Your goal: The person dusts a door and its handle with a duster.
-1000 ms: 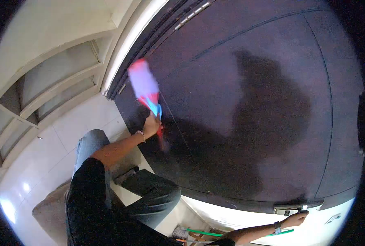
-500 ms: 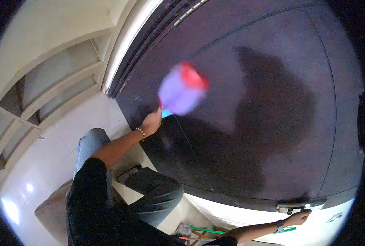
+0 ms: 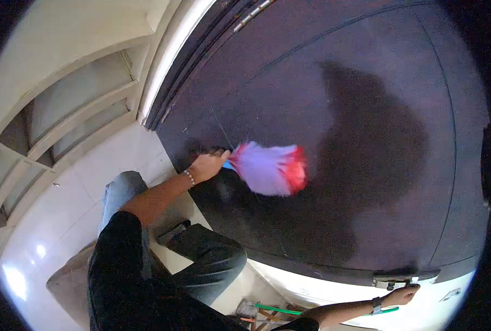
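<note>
My left hand (image 3: 207, 167), with a beaded bracelet at the wrist, is closed round the blue handle of a feather duster (image 3: 264, 169). The duster's fluffy head is lilac with red at its tip and base, and it lies against or just in front of a dark door (image 3: 289, 105); I cannot tell which. My right hand (image 3: 402, 295), a watch on its wrist, has its fingers curled at the door handle (image 3: 386, 283) near the door's edge. Part of that handle is hidden by the fingers.
A metal hinge (image 3: 253, 15) shows on the door's far edge. Pale shelving (image 3: 80, 118) and white floor tiles (image 3: 85, 182) are on the left. My bent legs (image 3: 207, 259) are below the door. A brush (image 3: 246, 308) and a green stick (image 3: 278, 310) lie near my right arm.
The duster's head has swung down and to the right across the door, and my left wrist has turned with it. My right hand has stayed at the door handle.
</note>
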{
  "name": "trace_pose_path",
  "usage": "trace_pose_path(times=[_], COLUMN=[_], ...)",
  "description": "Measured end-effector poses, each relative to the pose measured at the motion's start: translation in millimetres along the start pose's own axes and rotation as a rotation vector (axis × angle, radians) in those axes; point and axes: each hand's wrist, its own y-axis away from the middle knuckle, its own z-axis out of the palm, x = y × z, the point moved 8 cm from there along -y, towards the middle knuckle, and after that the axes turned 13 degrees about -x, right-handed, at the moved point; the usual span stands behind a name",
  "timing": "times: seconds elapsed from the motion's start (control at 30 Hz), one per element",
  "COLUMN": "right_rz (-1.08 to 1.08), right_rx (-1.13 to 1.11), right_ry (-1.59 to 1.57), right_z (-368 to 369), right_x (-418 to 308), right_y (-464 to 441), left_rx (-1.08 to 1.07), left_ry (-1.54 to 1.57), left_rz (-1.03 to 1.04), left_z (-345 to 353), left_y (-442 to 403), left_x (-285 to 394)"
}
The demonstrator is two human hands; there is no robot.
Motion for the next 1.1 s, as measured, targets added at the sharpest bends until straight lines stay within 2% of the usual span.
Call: trace_pose_path(times=[0.07,0.23,0.3,0.33,0.43,0.47,0.5,0.63,0.7,0.73,0.8,0.83,0.93,1.03,1.1], right_rz=[-0.035,-0.056,0.005,0.061,0.017,-0.022,0.028,-0.022,-0.004,0.012,0.014,0.000,-0.043,-0.024,-0.072], right_rx=[0.019,0.000,-0.016,-0.030,0.006,0.038,0.017,0.024,0.024,0.027,0.031,0.035,0.069,0.091,0.075], right_ry=[0.003,-0.009,-0.004,-0.005,-0.001,0.028,0.003,0.062,0.066,0.065,0.002,0.008,0.015,0.038,0.010], right_z=[-3.1,-4.1,-4.5,-2.8,-5.2,-6.5,-4.6,-6.2,-6.6,-6.4,-6.2,-7.7,-10.0,-10.2,-9.7], right_x=[-2.9,8.8,7.6,7.7,18.7,18.8,11.0,7.1,4.1,3.3,5.1,8.8,16.0,14.3,12.9], right_y=[3.0,-3.4,-2.5,-1.2,-5.6,-6.5,-1.9,-1.9,-1.8,-0.6,2.3,1.1,-3.0,-0.3,-0.7], left_rx=[0.006,-0.052,-0.197,-0.201,-0.284,-0.158,-0.032,-0.038,-0.056,-0.063,-0.080,-0.080,-0.083,-0.110,-0.091], left_ry=[-0.045,0.091,0.223,0.219,0.112,0.036,-0.041,-0.055,0.144,0.140,0.321,0.313,0.170,-0.140,-0.142], left_rz=[0.107,-0.009,-0.191,-0.192,-0.172,-0.009,0.155,0.163,0.046,0.047,-0.157,-0.155,-0.060,0.224,0.225], left_z=[-5.8,4.1,16.7,14.2,19.2,19.8,11.1,8.8,6.6,12.2,25.2,24.7,13.0,17.6,20.6], left_y=[3.9,3.7,2.9,2.8,4.0,2.7,6.2,11.4,12.9,11.9,9.7,10.8,9.4,12.6,15.6], left_x=[16.2,9.4,-4.8,-3.3,-0.8,7.6,21.9,30.2,20.0,18.4,-5.2,-7.7,2.0,36.5,39.2])
